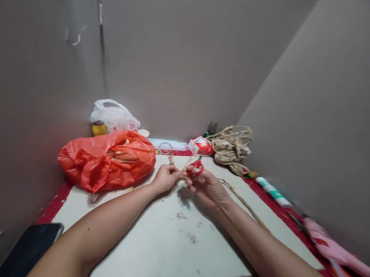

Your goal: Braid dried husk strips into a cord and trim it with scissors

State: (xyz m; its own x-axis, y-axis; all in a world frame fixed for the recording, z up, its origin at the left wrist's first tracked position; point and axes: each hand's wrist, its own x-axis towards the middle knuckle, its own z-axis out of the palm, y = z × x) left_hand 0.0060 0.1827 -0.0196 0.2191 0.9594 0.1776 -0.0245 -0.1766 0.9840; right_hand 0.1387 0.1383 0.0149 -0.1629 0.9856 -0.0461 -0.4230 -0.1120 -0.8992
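Observation:
Over the middle of the white board (165, 245), my left hand (167, 178) pinches a thin tan cord (171, 158) that rises toward a metal ring (165, 148). Close on its right, my right hand (207, 186) holds red-handled scissors (196, 168), their tips pointing up and away. My two hands nearly meet at the fingertips, where pale strands stick up between them. A longer rope (247, 205) runs from beside my right hand down along my right forearm.
An orange plastic bag (94, 161), white bag (115, 117) and yellow jar (98, 128) sit back left. Rope coils (231, 146) and a red-white packet (200, 146) are back right. A phone (30, 251) lies front left; a green-white tube (273, 192) and pink glue gun (333, 244) right.

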